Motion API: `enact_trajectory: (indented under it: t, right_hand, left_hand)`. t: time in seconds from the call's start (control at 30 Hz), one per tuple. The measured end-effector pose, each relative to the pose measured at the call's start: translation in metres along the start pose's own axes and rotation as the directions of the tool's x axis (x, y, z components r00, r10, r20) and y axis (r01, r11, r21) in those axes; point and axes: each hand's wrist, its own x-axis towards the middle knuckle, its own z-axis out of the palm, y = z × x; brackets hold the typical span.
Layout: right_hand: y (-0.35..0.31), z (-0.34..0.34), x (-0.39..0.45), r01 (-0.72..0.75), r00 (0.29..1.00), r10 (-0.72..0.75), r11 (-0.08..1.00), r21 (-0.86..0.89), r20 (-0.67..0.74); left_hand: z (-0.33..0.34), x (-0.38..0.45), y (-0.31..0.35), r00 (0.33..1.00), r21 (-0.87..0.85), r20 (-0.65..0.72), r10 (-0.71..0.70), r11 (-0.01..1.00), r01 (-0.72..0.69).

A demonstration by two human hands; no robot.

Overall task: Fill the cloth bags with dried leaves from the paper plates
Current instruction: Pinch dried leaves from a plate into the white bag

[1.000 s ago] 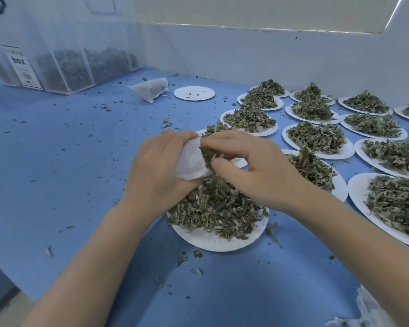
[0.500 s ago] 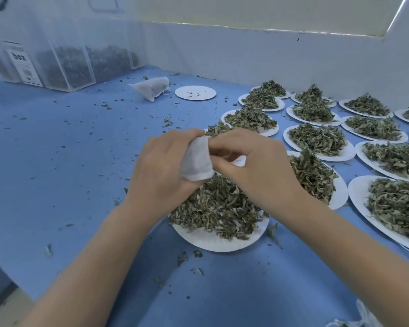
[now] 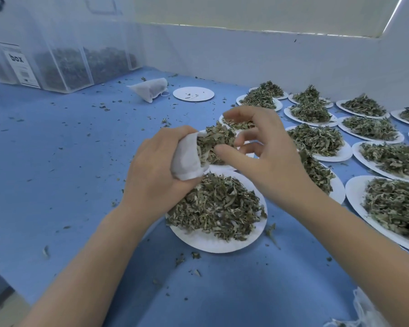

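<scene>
right hand [image 3: 267,159] lifted off cloth bag [image 3: 187,159], fingers spread.

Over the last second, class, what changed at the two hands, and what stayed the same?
The right hand drew back from the cloth bag and spread its fingers, exposing leaves at the bag's mouth. The left hand kept its grip on the bag over the nearest paper plate.

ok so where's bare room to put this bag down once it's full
Left of the near plate, the blue table holds only leaf crumbs up to the clear boxes. The finished bag and empty plate border it at the back. The near edge is bare too. To the right, leaf plates crowd nearly rim to rim.
</scene>
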Motion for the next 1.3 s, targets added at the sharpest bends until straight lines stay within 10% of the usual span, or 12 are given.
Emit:
enact_trajectory:
  t: [0.13,0.37,0.73,0.93,1.17,1.3]
  right_hand:
    - [0.004,0.000,0.002,-0.195,0.954,0.167,0.977,0.090,0.248]
    - [0.003,0.011,-0.005,0.136,0.989,-0.140,0.988,-0.078,-0.040]
    - [-0.009,0.016,-0.004,0.244,0.928,-0.146,0.934,-0.261,0.342]
    - [-0.010,0.010,-0.002,0.211,0.971,-0.189,0.966,-0.152,0.145]
    - [-0.010,0.006,0.000,0.156,0.983,-0.138,0.975,-0.155,0.124]
    - [-0.020,-0.024,0.003,0.040,0.946,0.089,0.922,-0.386,0.311]
  left_hand:
    - [0.000,-0.001,0.000,1.000,-0.024,0.007,0.016,1.000,-0.015]
    - [0.002,-0.001,0.000,0.993,-0.001,0.023,-0.112,0.994,0.112]
    - [0.010,0.000,0.001,0.956,0.110,-0.048,0.291,0.952,-0.284]
    - [0.001,0.001,-0.001,0.998,0.015,0.046,0.036,0.999,-0.037]
    - [-0.003,0.002,-0.008,0.994,0.154,0.066,0.090,0.983,-0.099]
    - [-0.006,0.001,-0.012,0.997,0.187,0.069,0.015,0.982,-0.028]
